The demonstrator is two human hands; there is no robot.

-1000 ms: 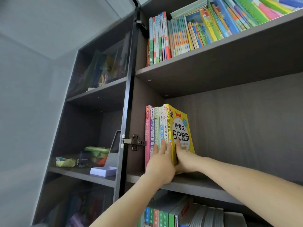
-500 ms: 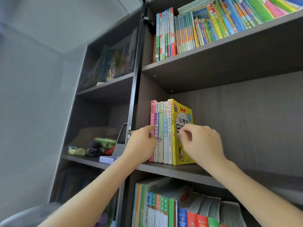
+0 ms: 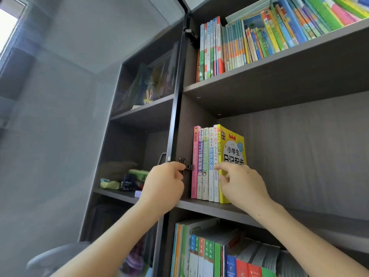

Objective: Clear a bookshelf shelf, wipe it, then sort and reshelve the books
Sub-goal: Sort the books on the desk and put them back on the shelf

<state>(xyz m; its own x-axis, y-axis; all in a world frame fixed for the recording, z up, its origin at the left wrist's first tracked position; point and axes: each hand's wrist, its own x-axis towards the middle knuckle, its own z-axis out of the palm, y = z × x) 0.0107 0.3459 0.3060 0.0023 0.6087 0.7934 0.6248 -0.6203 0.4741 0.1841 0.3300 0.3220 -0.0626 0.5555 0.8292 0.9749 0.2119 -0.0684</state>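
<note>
Several books stand upright at the left end of the middle shelf point(image 3: 299, 220), from a pink book point(image 3: 195, 162) to a yellow book point(image 3: 233, 148) with its cover facing out. My right hand point(image 3: 242, 183) is in front of the yellow book's lower half, fingers loosely curled, index fingertip at the spines; it grips nothing. My left hand point(image 3: 163, 182) hovers just left of the pink book, in front of the cabinet's side wall, fingers loosely curled and empty. The rest of the shelf to the right is bare.
The upper shelf point(image 3: 279, 62) is packed with thin colourful books. More books point(image 3: 209, 252) fill the shelf below. A glass door point(image 3: 176, 108) stands open at the left on a hinge point(image 3: 186, 166). Behind the glass lie small items point(image 3: 127, 180).
Both hands have drawn back from pressing on the books and risen. The left hand moved left, off the spines. The view has come closer; the books stand as before.
</note>
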